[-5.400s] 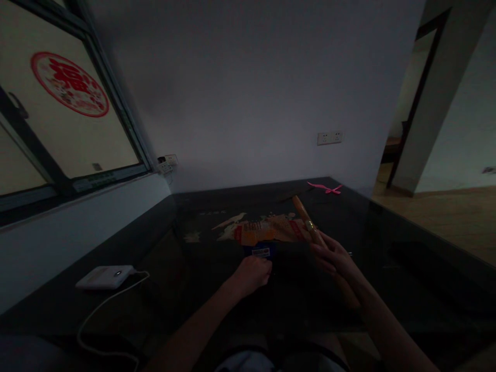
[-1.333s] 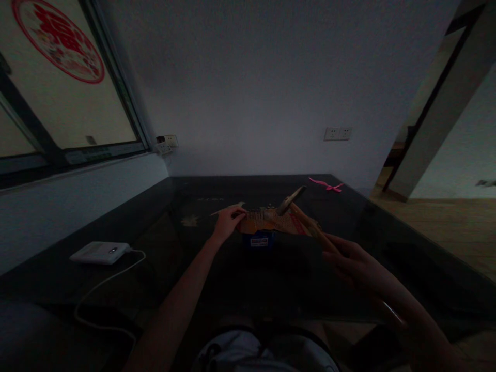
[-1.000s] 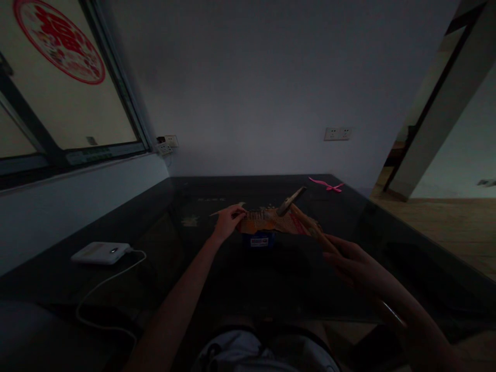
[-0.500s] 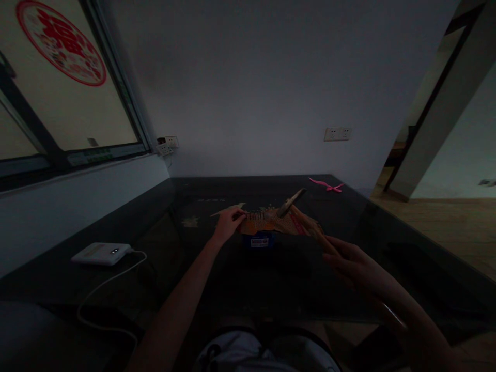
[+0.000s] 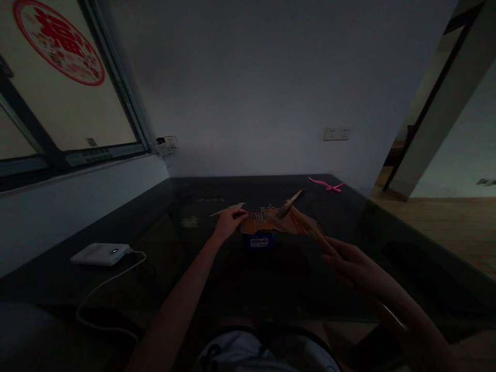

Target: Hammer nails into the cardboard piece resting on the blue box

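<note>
My right hand (image 5: 354,263) is wrapped round the wooden handle of a hammer (image 5: 291,203). The hammer's head is over the right half of a crumpled brown and orange sheet (image 5: 267,224). A row of thin dark nails (image 5: 256,214) stands upright along the sheet's back. At the row's left end, my left hand (image 5: 229,222) pinches with thumb and forefinger. Whatever lies between those fingertips is too small and dark to make out. Under the sheet is a blue box (image 5: 259,241) with a pale label, its top covered.
The dark glossy table (image 5: 217,274) reaches back to the wall. On the left lies a white power bank (image 5: 101,254) with a white cable (image 5: 112,279). A pink ribbon (image 5: 327,185) is at the back right. A dark flat object (image 5: 430,279) lies on the right.
Very little differs. The left fingertips have shifted slightly at the end of the nail row, while the hammer stays nearly in place over the sheet.
</note>
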Available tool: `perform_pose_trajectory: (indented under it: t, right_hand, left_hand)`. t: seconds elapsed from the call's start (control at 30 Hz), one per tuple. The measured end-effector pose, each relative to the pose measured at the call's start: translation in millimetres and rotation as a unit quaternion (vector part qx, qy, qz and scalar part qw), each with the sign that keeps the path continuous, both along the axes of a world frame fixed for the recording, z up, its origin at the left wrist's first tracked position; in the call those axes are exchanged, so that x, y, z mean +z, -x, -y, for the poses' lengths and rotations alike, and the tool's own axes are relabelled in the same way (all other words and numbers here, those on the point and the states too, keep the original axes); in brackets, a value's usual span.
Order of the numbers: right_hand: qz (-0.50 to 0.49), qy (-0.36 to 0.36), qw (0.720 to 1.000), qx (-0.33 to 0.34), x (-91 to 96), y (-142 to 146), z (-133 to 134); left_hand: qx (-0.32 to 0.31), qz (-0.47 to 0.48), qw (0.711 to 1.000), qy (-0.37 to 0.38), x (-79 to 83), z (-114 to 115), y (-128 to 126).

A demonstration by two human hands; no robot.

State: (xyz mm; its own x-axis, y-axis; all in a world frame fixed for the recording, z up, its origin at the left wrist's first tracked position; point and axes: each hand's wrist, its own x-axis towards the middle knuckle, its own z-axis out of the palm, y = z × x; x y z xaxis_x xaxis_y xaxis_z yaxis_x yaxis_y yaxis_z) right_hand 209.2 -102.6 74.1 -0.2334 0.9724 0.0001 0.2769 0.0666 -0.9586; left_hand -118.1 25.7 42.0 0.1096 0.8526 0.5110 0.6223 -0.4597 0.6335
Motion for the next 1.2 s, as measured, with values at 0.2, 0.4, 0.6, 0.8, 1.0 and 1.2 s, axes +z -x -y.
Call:
perform_pose_trajectory:
  t: [0.2, 0.4, 0.6, 0.8, 1.0, 1.2]
  right_hand:
    - [0.005, 0.036, 0.999, 0.017, -0.5, 1.6, 1.4]
    - [-0.005, 0.028, 1.0, 0.009, 0.9, 4.5, 2.7]
    - [0.006, 0.027, 1.0, -0.002, -0.8, 3.4, 0.9]
    - [-0.019, 0.017, 1.0, 0.014, -0.8, 4.2, 3.6]
    - [-0.017, 0.037, 0.999, -0.015, -3.4, 6.5, 5.4]
    - [-0.131, 0.038, 0.989, -0.051, -13.4, 9.2, 10.5]
  left_hand:
    - [0.025, 0.006, 1.0, -0.011, -4.5, -3.8, -1.7]
    - [0.023, 0.02, 0.999, -0.021, -7.9, -5.0, -3.7]
    - [0.031, 0.039, 0.998, -0.024, -10.7, -4.5, -6.3]
    - [0.034, 0.04, 0.998, -0.02, -9.8, -3.3, -7.9]
    - [0.023, 0.054, 0.998, -0.028, -12.5, -1.0, -8.9]
    - [0.004, 0.066, 0.997, -0.035, -5.7, 5.9, -11.0]
